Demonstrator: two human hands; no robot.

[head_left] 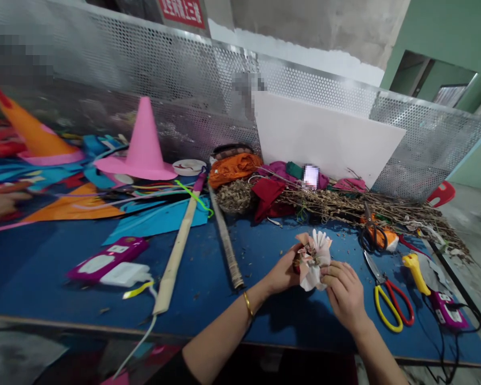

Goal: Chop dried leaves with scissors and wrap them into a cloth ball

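Between my hands, over the blue table, is a ruffled bundle of white and pale pink paper or cloth with dry bits of plant in its middle. My left hand, below a gold bangle, grips the bundle from its left side, where something dark red shows by the fingers. On the right edge of the bundle, the bent fingers of my right hand pinch the ruffled rim. Scissors with one yellow and one red handle lie to the right of my right hand.
Dried stems run along the back, below a white board. Dark scissors, a yellow-handled tool and a purple power strip lie right. Leftward are a pale stick, a pink cone hat and another person's hand.
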